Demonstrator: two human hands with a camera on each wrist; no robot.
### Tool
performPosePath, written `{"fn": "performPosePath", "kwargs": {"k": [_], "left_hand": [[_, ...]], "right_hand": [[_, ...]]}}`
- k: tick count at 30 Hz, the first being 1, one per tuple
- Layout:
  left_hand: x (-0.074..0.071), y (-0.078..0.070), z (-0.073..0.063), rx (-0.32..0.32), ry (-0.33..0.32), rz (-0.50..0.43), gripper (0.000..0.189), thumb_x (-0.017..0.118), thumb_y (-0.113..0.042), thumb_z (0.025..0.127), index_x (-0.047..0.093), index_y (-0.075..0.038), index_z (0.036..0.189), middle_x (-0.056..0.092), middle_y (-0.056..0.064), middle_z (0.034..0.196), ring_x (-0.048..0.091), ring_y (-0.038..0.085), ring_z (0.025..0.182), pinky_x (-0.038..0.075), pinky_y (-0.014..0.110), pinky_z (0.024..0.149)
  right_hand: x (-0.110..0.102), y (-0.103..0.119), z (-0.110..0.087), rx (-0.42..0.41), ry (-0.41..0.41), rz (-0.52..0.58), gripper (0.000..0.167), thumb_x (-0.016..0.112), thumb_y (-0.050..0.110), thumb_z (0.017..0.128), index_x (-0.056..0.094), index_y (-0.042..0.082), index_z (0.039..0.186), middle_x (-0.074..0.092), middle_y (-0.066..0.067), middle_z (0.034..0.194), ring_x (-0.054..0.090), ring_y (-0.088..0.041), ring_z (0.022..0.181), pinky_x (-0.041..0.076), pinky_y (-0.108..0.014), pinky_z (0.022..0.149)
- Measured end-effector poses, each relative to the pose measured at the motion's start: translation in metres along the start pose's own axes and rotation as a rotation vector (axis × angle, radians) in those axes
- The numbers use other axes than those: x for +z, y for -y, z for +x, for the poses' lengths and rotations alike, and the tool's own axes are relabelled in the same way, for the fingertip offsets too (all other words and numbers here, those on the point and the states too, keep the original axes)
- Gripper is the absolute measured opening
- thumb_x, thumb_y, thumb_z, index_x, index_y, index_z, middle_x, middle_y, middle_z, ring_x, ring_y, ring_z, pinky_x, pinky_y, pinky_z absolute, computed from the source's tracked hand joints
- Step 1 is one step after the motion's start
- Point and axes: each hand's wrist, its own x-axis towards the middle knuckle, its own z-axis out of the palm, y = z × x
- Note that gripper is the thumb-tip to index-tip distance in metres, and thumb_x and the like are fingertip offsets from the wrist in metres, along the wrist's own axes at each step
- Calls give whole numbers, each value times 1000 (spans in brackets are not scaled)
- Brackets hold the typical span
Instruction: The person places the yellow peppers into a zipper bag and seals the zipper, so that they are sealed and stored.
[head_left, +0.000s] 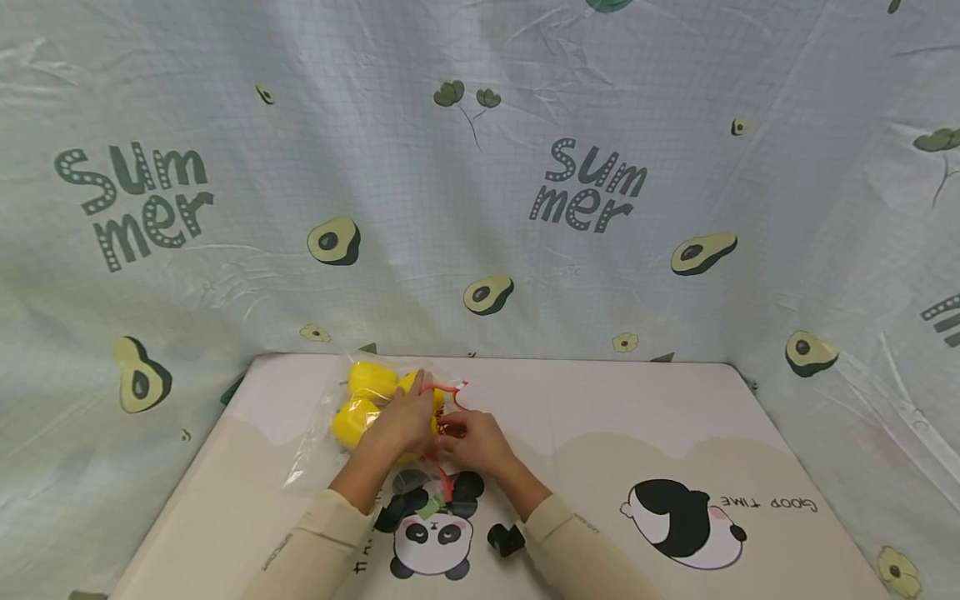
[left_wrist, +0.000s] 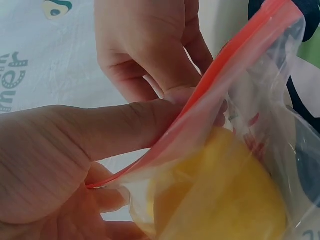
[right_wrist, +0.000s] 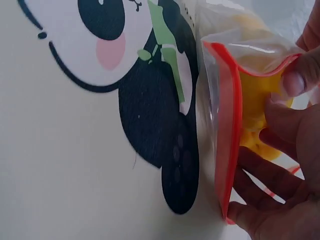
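A clear zip bag with a red zip edge lies at the left of the table, holding several rounded yellow fruits. At the bag's mouth my left hand pinches the red edge, thumb on one side and fingers on the other. My right hand is close beside it, its fingers holding the bag's red-edged opening. The two thumbs nearly meet at the rim in the right wrist view. Part of the right fingertips is hidden behind the red edge in the left wrist view.
The table has a pale printed cover with a panda and a black-and-white animal. Patterned sheeting hangs behind and at both sides. Small black blocks show by the wrists.
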Motion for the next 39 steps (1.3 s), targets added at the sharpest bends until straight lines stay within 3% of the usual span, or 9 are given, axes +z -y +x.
{"fn": "performPosePath", "kwargs": {"k": [6,9,16,22,27,31,34,36,39], "left_hand": [[0,0,0,9,4,-15,85,82,-10,86,38,5,158,15,23,174,25,57,154,24,74,123],[-1,0,0,8,8,-39,85,80,-7,88,35,3,159,13,22,175,23,58,155,26,73,122],[-2,-2,-1,12,20,-61,96,80,-3,86,25,-2,164,10,21,176,20,58,156,34,70,119],[-3,-1,0,6,35,-58,99,85,-12,84,28,-3,164,10,21,176,19,59,156,33,70,120],[-4,-2,1,11,35,-26,95,90,-29,81,41,-8,160,13,26,174,22,59,155,33,74,118],[-5,-2,2,9,47,-33,84,87,-34,84,48,-21,157,14,27,173,20,57,156,34,75,117],[-8,-1,3,17,60,-76,74,82,-37,89,50,-32,155,16,27,173,18,56,157,32,79,115],[-11,1,5,37,57,-115,66,80,-39,91,54,-35,152,20,27,172,19,55,158,34,78,115],[-16,3,9,85,33,-183,58,77,-37,94,59,-33,148,29,24,170,25,50,158,39,72,116]], "right_hand": [[6,4,4,-45,-29,-90,24,75,18,94,80,9,116,82,-6,105,75,-19,96,61,-29,82],[8,5,5,-48,-33,-107,22,75,16,94,80,9,114,82,-5,104,75,-18,95,62,-29,82],[7,10,6,6,4,-57,21,72,12,93,81,11,112,79,-2,97,65,-11,82,57,-24,72],[5,8,5,45,16,-1,26,71,16,94,79,14,119,80,-2,106,70,-14,91,62,-27,78],[-4,-1,5,83,-140,98,18,72,14,96,80,8,112,79,-6,103,70,-17,92,61,-31,79],[-14,-8,10,104,-324,150,11,74,8,93,80,2,100,78,-10,93,68,-16,84,58,-27,72],[-21,-12,16,132,-435,181,11,73,8,93,79,2,100,78,-12,91,69,-17,83,56,-26,71],[-26,-14,19,168,-474,212,13,71,11,95,78,3,103,78,-12,94,69,-19,85,57,-28,73],[-32,-17,23,223,-469,256,19,68,17,99,77,3,109,76,-13,102,68,-21,93,59,-34,80]]}}
